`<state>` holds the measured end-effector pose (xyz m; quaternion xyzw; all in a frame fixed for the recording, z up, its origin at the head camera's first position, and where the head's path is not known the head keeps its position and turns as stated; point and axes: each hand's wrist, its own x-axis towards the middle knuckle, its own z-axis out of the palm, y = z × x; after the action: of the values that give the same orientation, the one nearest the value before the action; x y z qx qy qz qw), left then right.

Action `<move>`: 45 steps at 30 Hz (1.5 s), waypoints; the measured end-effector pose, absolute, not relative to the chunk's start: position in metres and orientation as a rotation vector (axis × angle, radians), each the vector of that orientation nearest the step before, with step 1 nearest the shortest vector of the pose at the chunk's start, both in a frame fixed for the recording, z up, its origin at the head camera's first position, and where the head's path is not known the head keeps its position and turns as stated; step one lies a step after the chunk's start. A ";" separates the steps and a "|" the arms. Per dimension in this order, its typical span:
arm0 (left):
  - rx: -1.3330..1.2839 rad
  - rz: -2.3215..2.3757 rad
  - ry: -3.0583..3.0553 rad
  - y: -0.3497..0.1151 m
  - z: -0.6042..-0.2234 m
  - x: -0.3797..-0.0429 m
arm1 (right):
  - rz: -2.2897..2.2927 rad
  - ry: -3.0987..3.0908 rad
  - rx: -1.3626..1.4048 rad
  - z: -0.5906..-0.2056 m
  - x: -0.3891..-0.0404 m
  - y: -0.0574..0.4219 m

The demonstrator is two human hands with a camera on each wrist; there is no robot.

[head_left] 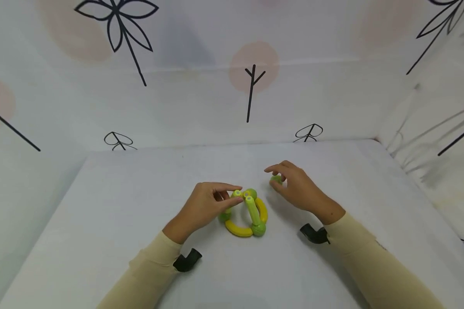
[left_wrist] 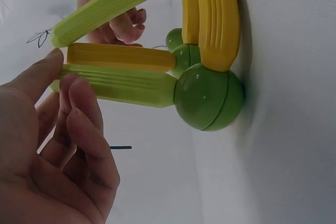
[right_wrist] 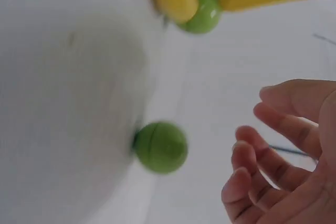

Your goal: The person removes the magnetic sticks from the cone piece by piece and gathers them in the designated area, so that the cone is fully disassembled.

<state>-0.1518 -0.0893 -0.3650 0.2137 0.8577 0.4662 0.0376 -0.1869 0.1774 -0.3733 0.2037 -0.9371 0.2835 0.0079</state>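
A toy frame of green balls and rods stands on the white table. Its base is a ring of curved yellow pieces (head_left: pixel 238 230) joined by green balls (head_left: pixel 259 229). Two light green rods and a straight yellow rod (left_wrist: pixel 121 56) rise from it, their upper ends close together. Thumb and fingers of my left hand (head_left: pixel 205 201) pinch the top of the nearer light green rod (left_wrist: pixel 131 86); the other light green rod (head_left: pixel 252 209) leans inward. My right hand (head_left: pixel 295 186) hovers with loosely bent fingers near a loose green ball (right_wrist: pixel 161 147), apart from it in the right wrist view.
The white table (head_left: pixel 139 171) backs onto an upright white cloth (head_left: pixel 185 103) with printed plants and pale pink circles. Black curved mounts (head_left: pixel 188 260) sit at both wrists, beside the beige sleeves (head_left: pixel 151 270).
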 end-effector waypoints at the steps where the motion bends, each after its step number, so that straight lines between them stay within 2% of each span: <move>1: 0.658 1.408 2.644 -0.090 -0.365 -0.152 | 0.906 -2.908 0.688 -0.373 -0.184 0.174; 7: 0.692 1.326 2.677 -0.093 -0.364 -0.155 | 0.994 -2.862 0.959 -0.376 -0.173 0.160; 15: 0.794 1.240 2.693 -0.095 -0.367 -0.155 | 1.058 -2.860 1.046 -0.385 -0.170 0.148; 29: 0.870 1.080 2.810 -0.099 -0.362 -0.155 | 0.907 -2.920 0.801 -0.382 -0.174 0.149; 39: 0.739 0.846 2.998 -0.108 -0.360 -0.160 | 0.966 -3.001 0.768 -0.370 -0.178 0.167; 45: 0.599 0.732 3.016 -0.114 -0.359 -0.162 | 1.041 -3.073 0.837 -0.365 -0.184 0.180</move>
<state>-0.1620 -0.1142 -0.3587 0.1895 0.9541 0.2315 -0.0095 -0.1837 0.1796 -0.3653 0.2484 -0.9121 0.3090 -0.1046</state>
